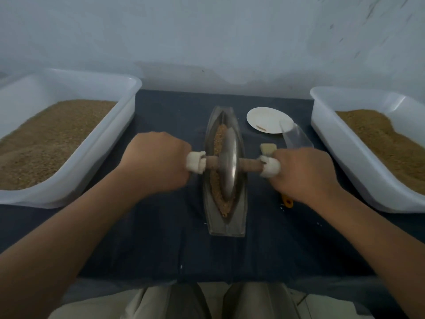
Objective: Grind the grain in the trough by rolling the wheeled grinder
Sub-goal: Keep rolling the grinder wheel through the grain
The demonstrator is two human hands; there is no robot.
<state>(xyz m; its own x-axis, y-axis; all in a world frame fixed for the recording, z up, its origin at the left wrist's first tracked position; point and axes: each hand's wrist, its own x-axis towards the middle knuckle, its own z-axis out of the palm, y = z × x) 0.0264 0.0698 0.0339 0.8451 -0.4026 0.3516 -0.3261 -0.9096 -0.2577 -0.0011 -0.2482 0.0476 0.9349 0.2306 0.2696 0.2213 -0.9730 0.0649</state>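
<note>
Your left hand (158,162) grips one wrapped axle end | your right hand (303,173) grips the other | wheeled grinder (228,164) stands in the trough (226,223) | grain (219,139) lies under the wheel

Cloth (161,238) bare between trough (227,226) and left bin (124,120); plate (264,118), scoop (296,137), brush (268,148) crowd trough's right.

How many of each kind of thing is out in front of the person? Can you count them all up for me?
White tubs of grain: 2
Metal trough: 1
Wheeled grinder: 1
White plate: 1
Clear scoop: 1
Brush: 1
Total: 7
</note>
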